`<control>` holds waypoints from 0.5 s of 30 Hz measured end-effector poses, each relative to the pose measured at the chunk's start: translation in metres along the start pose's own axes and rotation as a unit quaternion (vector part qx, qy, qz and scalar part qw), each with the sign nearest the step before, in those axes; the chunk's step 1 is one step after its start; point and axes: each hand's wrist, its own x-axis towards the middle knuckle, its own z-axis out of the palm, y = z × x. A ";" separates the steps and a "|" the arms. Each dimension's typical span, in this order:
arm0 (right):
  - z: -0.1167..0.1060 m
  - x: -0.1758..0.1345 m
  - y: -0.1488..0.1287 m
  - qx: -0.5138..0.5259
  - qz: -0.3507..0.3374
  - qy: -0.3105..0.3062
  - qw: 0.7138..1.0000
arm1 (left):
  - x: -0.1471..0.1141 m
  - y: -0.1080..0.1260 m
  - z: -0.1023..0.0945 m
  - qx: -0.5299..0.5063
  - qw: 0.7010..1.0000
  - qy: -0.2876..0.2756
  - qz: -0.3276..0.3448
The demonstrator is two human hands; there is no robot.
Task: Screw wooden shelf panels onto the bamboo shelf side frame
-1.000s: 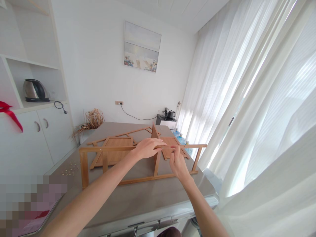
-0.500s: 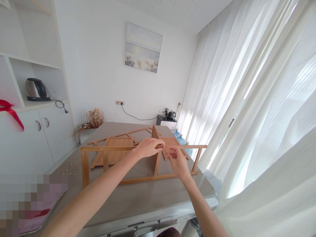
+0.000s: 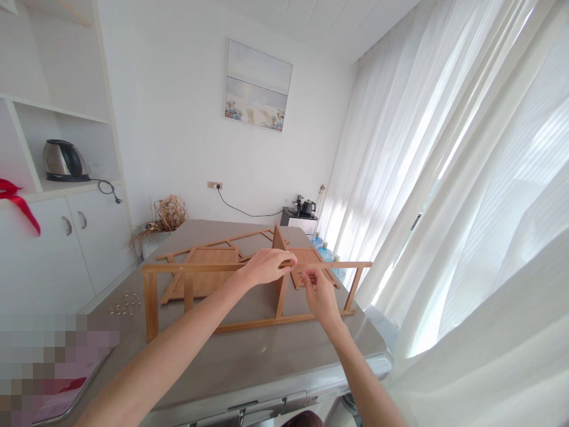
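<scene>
My left hand (image 3: pixel 270 264) is closed in a pinch at the top rail of a wooden frame (image 3: pixel 347 265), where an upright wooden panel (image 3: pixel 281 284) meets it. A tiny shiny metal fastener shows at its fingertips; its exact kind is too small to tell. My right hand (image 3: pixel 319 290) is just right of the panel, below the rail, thumb and fingers curled together. Whatever those fingers hold, if anything, is hidden. The frame stands on its long edge, and the panel crosses between its upper and lower rails.
A slatted wooden panel (image 3: pixel 211 267) and another panel (image 3: pixel 311 258) lie on the grey table (image 3: pixel 249 356) behind the frame. Several small metal fasteners (image 3: pixel 127 303) are scattered at the left. White curtains (image 3: pixel 400 178) hang at the right; a kettle (image 3: pixel 66 161) stands on a shelf.
My right hand's fingertips have drawn slightly away from the panel and closed more tightly. My left hand stays at the joint, and the small metal fastener shows more clearly there.
</scene>
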 end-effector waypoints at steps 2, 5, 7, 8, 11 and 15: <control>0.003 -0.001 0.000 -0.029 -0.024 -0.001 0.999 | 0.000 0.000 0.000 -0.004 1.000 0.002 0.006; 0.008 -0.003 -0.001 -0.074 -0.077 0.011 0.994 | 0.001 -0.002 0.001 -0.007 1.000 0.002 0.004; 0.010 -0.003 -0.002 -0.092 -0.104 0.029 0.990 | 0.002 -0.004 0.002 -0.009 1.000 0.000 0.000; 0.012 -0.003 -0.003 -0.096 -0.109 0.036 0.989 | 0.002 -0.004 0.002 -0.010 1.000 -0.001 0.000; 0.015 -0.003 -0.002 -0.095 -0.111 0.040 0.988 | 0.003 -0.006 0.004 -0.010 1.000 0.000 -0.002; 0.017 -0.002 0.002 -0.086 -0.099 0.028 0.991 | 0.003 -0.007 0.006 -0.008 1.000 0.008 -0.003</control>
